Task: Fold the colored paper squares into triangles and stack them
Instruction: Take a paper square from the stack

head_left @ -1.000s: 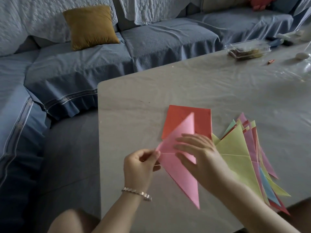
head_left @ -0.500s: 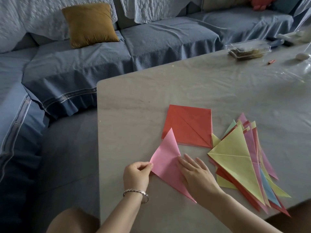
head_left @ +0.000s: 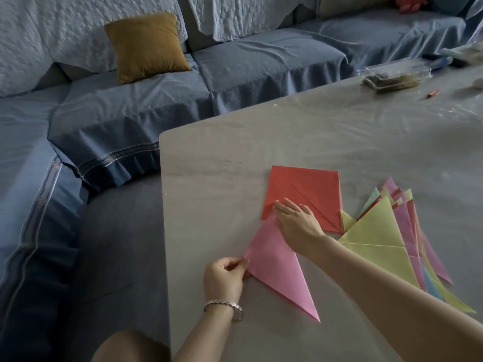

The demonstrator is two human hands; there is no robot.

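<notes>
The crease-pressing step is being carried out on a pink triangle [head_left: 277, 267], which is lying on the counter [head_left: 235, 158] between the two hands, its long point reaching back toward the person. Its side corner is being pinched by the left hand [head_left: 224, 278], whose fingers and thumb are curled onto the paper's edge. Its far tip is being pressed down by the right hand [head_left: 298, 223], whose fingers are being held straight and close together, flat on the paper, with nothing gripped. Directly beyond the right hand a red square [head_left: 308, 189] is lying unfolded, a diagonal crease showing across it. On the outer side of the right forearm a stack of finished triangles [head_left: 376, 239] is lying fanned, a yellow one on top. By this judgement the fold is being finished: next, the pink piece is likely to be carried across onto the stack, which is calling for a light grip and roughly matched edges.
</notes>
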